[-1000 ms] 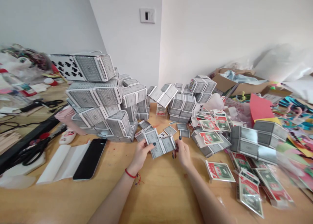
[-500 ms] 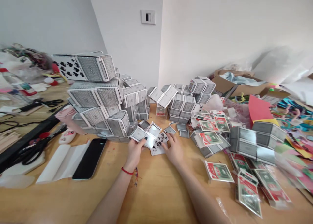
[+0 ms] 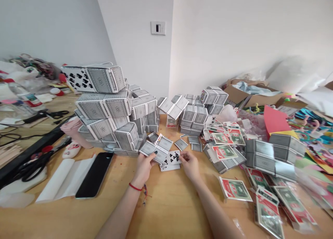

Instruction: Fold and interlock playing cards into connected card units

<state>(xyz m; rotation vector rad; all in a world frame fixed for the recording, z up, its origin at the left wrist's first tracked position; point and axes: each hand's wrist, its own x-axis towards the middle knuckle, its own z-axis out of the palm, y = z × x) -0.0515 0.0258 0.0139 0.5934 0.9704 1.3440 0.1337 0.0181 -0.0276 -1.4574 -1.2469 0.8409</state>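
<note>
My left hand (image 3: 143, 165) pinches a strip of folded grey-backed playing cards (image 3: 156, 149) just above the wooden table (image 3: 166, 204). My right hand (image 3: 189, 163) grips the strip's other end, where a face-up clubs card (image 3: 172, 158) shows. A red string bracelet (image 3: 136, 187) circles my left wrist. Behind my hands rises a tall stack of card cubes (image 3: 109, 108), and a smaller pile of card cubes (image 3: 195, 108) stands at the back centre.
A black phone (image 3: 95, 174) and folded white paper (image 3: 62, 178) lie at left, with scissors (image 3: 31, 166) beyond. Red and green card packs (image 3: 235, 189) and loose card blocks (image 3: 270, 154) crowd the right. Cardboard boxes (image 3: 249, 93) and coloured paper sit far right.
The card strip was held grey backs up; my hands have turned and folded it, so a clubs face now shows. Both hands shifted slightly left and closer together.
</note>
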